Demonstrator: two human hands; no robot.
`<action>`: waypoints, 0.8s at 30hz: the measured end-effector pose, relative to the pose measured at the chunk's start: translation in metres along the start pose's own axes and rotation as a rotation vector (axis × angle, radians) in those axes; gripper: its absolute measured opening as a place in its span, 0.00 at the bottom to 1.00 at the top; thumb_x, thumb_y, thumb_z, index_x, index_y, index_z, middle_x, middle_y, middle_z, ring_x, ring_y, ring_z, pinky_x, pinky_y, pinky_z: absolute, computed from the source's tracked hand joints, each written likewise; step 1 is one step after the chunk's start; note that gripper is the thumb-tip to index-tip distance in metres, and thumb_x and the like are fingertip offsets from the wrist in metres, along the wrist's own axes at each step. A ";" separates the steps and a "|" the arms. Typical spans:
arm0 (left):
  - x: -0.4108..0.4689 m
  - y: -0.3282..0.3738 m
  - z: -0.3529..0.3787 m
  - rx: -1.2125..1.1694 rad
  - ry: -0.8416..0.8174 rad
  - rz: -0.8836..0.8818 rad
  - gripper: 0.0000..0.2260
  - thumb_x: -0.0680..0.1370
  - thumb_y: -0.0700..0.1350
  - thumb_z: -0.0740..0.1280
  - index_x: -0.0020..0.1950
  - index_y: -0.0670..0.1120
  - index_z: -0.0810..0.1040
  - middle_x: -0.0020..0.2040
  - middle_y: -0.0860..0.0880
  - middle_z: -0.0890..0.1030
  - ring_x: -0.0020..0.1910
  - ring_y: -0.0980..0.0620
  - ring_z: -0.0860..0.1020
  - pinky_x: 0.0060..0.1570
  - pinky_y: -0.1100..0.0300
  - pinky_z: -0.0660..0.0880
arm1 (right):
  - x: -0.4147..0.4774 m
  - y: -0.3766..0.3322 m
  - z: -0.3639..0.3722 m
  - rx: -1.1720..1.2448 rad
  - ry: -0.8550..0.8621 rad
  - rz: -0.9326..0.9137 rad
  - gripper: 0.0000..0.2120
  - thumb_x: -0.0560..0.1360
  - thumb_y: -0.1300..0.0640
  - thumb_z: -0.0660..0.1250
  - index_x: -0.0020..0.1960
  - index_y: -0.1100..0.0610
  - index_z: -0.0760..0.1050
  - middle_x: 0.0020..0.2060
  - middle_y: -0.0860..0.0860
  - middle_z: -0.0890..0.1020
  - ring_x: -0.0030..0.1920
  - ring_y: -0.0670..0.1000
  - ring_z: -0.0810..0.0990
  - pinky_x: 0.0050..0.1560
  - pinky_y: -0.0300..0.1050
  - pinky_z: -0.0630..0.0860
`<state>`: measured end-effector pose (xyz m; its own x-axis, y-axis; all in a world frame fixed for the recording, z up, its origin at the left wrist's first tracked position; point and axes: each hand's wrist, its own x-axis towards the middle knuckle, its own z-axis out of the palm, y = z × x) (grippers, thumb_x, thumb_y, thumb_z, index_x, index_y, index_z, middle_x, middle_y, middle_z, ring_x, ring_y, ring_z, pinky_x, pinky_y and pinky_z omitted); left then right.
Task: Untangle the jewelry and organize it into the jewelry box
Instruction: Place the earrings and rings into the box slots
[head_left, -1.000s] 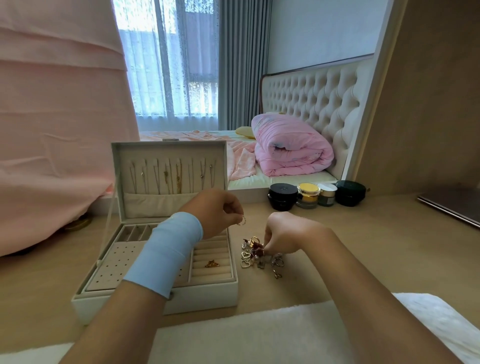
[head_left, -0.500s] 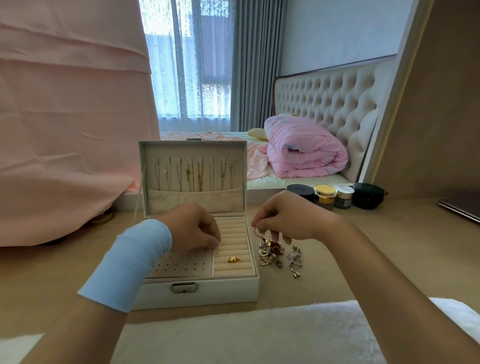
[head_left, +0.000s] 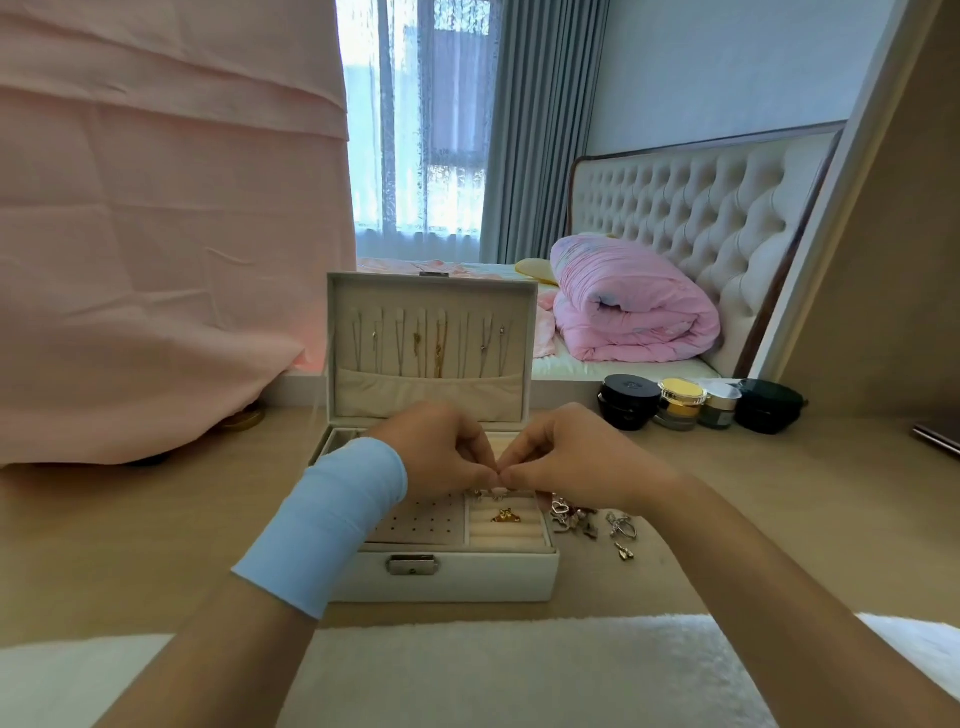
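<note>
The white jewelry box (head_left: 447, 571) stands open on the wooden table, several necklaces (head_left: 431, 343) hanging inside its raised lid. A gold piece (head_left: 505, 515) lies in the ring rolls at the box's right. My left hand (head_left: 441, 449), with a light blue wrist band, and my right hand (head_left: 576, 457) meet fingertip to fingertip above the ring rolls, pinching a small piece of jewelry (head_left: 491, 492) that dangles between them. What exactly it is stays too small to tell. A pile of tangled jewelry (head_left: 576, 517) lies on the table just right of the box.
Several cosmetic jars (head_left: 680, 402) stand at the back right of the table. A white fluffy mat (head_left: 493, 670) lies along the near edge. Pink fabric (head_left: 156, 234) hangs at the left. A bed with a pink duvet (head_left: 634, 301) is behind.
My right hand has lifted from the pile and moved left over the box. My left hand has come up from the stud panel to meet it. The camera view shifted left.
</note>
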<state>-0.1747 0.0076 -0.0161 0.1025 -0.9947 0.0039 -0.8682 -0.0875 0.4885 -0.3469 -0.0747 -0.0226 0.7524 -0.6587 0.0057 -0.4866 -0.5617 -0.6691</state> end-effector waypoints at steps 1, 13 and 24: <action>0.001 0.000 0.001 0.001 0.001 -0.005 0.05 0.73 0.52 0.73 0.47 0.54 0.83 0.43 0.57 0.83 0.44 0.59 0.79 0.50 0.60 0.78 | 0.000 0.000 0.000 0.000 -0.002 0.007 0.02 0.73 0.54 0.75 0.42 0.49 0.86 0.35 0.55 0.86 0.31 0.44 0.79 0.44 0.48 0.82; -0.002 -0.004 -0.003 0.077 -0.081 0.012 0.06 0.74 0.49 0.73 0.49 0.56 0.83 0.44 0.58 0.80 0.43 0.60 0.76 0.39 0.68 0.69 | 0.002 -0.003 0.000 -0.120 -0.009 -0.031 0.03 0.70 0.52 0.80 0.42 0.48 0.87 0.37 0.43 0.86 0.34 0.39 0.80 0.36 0.34 0.75; 0.001 0.003 0.007 0.063 -0.059 0.013 0.05 0.73 0.52 0.74 0.46 0.54 0.85 0.41 0.58 0.81 0.41 0.60 0.76 0.36 0.69 0.69 | 0.002 0.000 -0.002 -0.113 0.005 -0.023 0.04 0.69 0.53 0.80 0.43 0.49 0.88 0.35 0.41 0.85 0.37 0.38 0.81 0.38 0.31 0.75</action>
<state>-0.1803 0.0063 -0.0208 0.0637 -0.9971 -0.0423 -0.8982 -0.0758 0.4330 -0.3462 -0.0773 -0.0209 0.7618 -0.6473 0.0242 -0.5164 -0.6294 -0.5807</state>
